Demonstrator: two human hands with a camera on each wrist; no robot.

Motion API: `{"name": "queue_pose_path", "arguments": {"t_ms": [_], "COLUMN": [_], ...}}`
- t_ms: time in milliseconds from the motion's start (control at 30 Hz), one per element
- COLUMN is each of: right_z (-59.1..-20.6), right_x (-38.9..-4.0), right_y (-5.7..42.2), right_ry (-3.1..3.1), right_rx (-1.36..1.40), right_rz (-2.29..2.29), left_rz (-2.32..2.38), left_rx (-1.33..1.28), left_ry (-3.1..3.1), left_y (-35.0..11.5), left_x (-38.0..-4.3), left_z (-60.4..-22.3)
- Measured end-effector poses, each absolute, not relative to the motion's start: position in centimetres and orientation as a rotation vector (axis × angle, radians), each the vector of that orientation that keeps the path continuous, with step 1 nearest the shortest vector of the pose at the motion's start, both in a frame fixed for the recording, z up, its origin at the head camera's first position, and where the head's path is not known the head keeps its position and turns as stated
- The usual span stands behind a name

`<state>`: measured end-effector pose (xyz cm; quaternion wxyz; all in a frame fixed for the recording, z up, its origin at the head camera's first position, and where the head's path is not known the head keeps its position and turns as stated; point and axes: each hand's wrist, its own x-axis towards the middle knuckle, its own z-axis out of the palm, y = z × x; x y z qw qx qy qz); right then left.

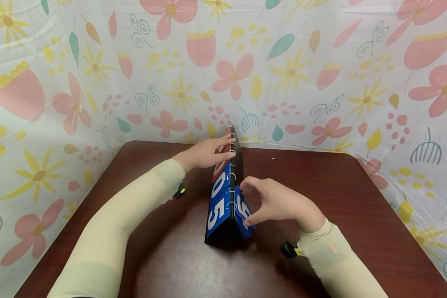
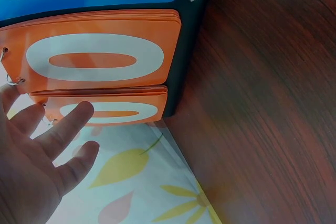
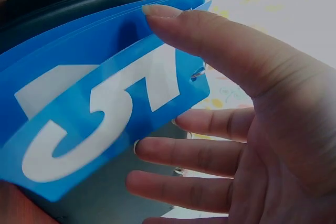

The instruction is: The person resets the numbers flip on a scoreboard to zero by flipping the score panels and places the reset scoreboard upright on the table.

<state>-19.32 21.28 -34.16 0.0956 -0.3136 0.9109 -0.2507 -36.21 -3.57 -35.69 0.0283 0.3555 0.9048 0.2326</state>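
A tent-shaped flip scoreboard (image 1: 232,182) with ring-bound number cards stands on the table. My left hand (image 1: 206,152) rests across the far part of its top edge, fingers loosely spread beside the orange-red 0 cards (image 2: 94,59). At the near right side my right hand (image 1: 279,203) reaches around a blue card marked 5 (image 3: 115,114). Its thumb (image 3: 173,22) lies at one edge of that tilted card, over the blue stack, while the other fingers extend fairly straight past the opposite edge. Blue cards reading 0 and 5 (image 1: 217,213) show on the board's left face.
The dark reddish-brown table (image 1: 301,174) extends on both sides of the scoreboard. Behind it hangs a white cloth (image 1: 294,103) printed with flowers and leaves. Both forearms wear cream sleeves (image 1: 108,223), and a small black wrist device (image 1: 288,250) juts from the right one.
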Motion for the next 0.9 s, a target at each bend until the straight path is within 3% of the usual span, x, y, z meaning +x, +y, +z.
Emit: {"name": "queue_pose_path", "arguments": {"t_ms": [900], "right_z": [-35.5], "right_x": [-21.1], "right_y": [22.2], "right_ry": [2.554], "right_rx": [-0.912], "right_rz": [-0.835], "left_rz": [0.758], "left_rx": [1.093], "left_ry": [2.767], "left_y": [-3.6], "left_x": [-36.0], "left_z": [-35.5]}}
